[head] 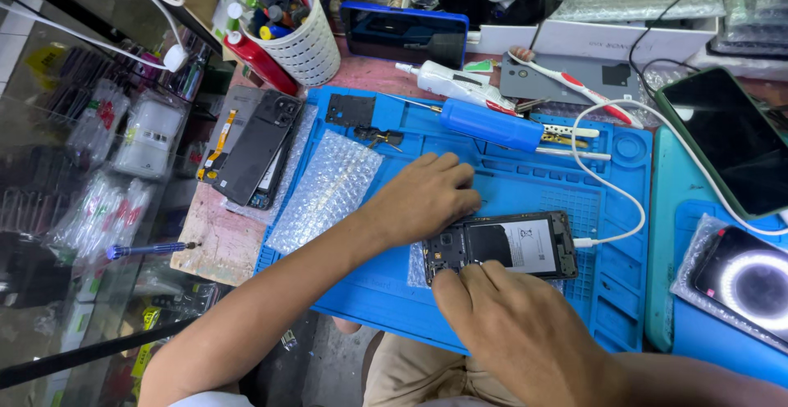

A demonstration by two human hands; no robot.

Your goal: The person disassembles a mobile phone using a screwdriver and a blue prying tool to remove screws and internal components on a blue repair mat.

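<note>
Currently, item one: the opened black smartphone with its back cover off and its battery exposed lies flat on the blue silicone repair mat, its long axis running left to right, with a white charging cable plugged into its right end. Your left hand rests palm down at the phone's far-left corner, fingers curled together and pressing on the frame. Your right hand comes in from the near side, fingertips bunched on the phone's near-left edge beside the camera area; whether they pinch a small part you cannot tell. Both hands meet at the left end, the right one nearer you. Item two: a sheet of clear bubble wrap lies just left.
</note>
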